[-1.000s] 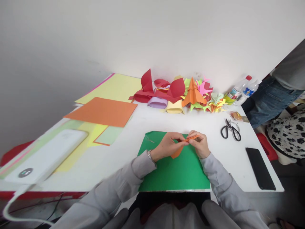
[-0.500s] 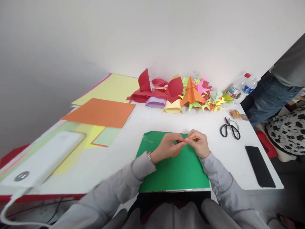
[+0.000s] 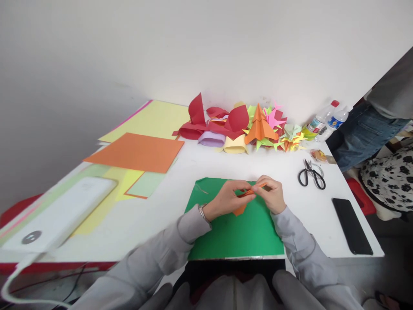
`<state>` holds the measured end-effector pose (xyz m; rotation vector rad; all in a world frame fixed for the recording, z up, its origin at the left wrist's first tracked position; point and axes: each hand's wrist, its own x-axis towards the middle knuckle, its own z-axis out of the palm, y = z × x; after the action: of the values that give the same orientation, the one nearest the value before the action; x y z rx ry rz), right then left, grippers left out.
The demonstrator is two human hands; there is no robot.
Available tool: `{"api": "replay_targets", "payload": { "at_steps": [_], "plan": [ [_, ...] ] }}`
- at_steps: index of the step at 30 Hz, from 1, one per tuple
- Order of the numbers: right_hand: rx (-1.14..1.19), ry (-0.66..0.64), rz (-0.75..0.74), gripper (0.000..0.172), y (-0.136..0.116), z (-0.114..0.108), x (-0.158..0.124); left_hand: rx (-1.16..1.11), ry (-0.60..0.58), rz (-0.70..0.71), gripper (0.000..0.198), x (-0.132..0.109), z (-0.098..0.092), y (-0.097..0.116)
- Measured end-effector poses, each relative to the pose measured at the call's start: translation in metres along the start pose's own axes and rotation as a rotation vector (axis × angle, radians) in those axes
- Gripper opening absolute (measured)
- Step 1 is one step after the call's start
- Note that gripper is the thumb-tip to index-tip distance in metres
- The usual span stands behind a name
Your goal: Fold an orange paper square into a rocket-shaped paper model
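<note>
A small piece of folded orange paper (image 3: 239,210) is pinched between both hands, above a green sheet (image 3: 235,241) at the table's front edge. My left hand (image 3: 227,198) grips it from the left, thumb and fingers closed on it. From the right, my right hand (image 3: 271,194) pinches its other end, with the thumb pressed on top. The fingers cover much of the paper, so its full shape is hidden. One part of it hangs below my left hand.
Large orange sheets (image 3: 138,153) and a white power bank (image 3: 64,215) with a cable lie left. Folded paper pieces (image 3: 260,127) are piled against the wall. Scissors (image 3: 311,174), a black phone (image 3: 351,226) and bottles (image 3: 335,120) are right. A person (image 3: 371,125) stands beyond.
Both hands have shifted very slightly to the right. The fingers of my left hand have parted a little from the thumb, and more of the orange paper shows between and below them.
</note>
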<state>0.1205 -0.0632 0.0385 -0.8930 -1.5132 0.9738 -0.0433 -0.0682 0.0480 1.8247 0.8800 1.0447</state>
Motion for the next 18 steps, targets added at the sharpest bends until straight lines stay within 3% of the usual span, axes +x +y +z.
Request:
{"api": "replay_targets", "payload": {
  "at_steps": [10, 18],
  "plan": [
    [-0.013, -0.065, 0.026, 0.028, -0.0027, 0.0016, -0.0005, -0.021, -0.065, 0.026, 0.032, -0.0011, -0.0014, 0.0002],
    [0.012, -0.047, 0.02, 0.022, -0.0015, 0.0015, -0.001, -0.08, -0.06, -0.002, 0.031, -0.0016, -0.0026, 0.0024]
  ]
}}
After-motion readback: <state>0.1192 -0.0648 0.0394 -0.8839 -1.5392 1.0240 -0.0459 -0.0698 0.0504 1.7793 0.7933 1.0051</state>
